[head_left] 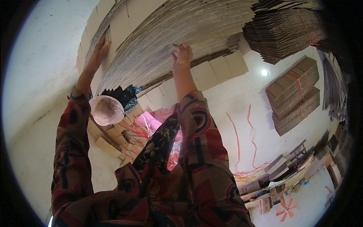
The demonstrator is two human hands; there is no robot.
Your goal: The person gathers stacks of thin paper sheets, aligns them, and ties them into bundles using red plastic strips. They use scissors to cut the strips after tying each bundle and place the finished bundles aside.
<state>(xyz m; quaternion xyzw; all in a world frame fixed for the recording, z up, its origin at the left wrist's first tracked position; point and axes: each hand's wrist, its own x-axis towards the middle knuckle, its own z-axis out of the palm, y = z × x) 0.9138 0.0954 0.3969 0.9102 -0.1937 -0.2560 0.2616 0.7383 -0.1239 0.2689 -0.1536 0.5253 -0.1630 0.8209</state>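
Observation:
A big stack of flattened brown cardboard sheets [162, 41] fills the top middle. My left hand [99, 51] lies against the stack's left edge, fingers together over the outer sheet. My right hand [182, 55] grips the sheet edges near the middle, fingers curled in. Both my arms, in red patterned sleeves, reach up to the stack. Between my arms is another person in a pink hat [107, 109] and a dark flowered sleeve [159, 142].
Bundles of cardboard tied with red strap stand at the right [293, 94] and top right [283, 30]. Loose red straps [242, 136] lie on the pale floor. Pink plastic [151, 121] and small cardboard pieces [109, 145] sit below the stack. Clutter and an orange fan-shaped thing [286, 208] are at the lower right.

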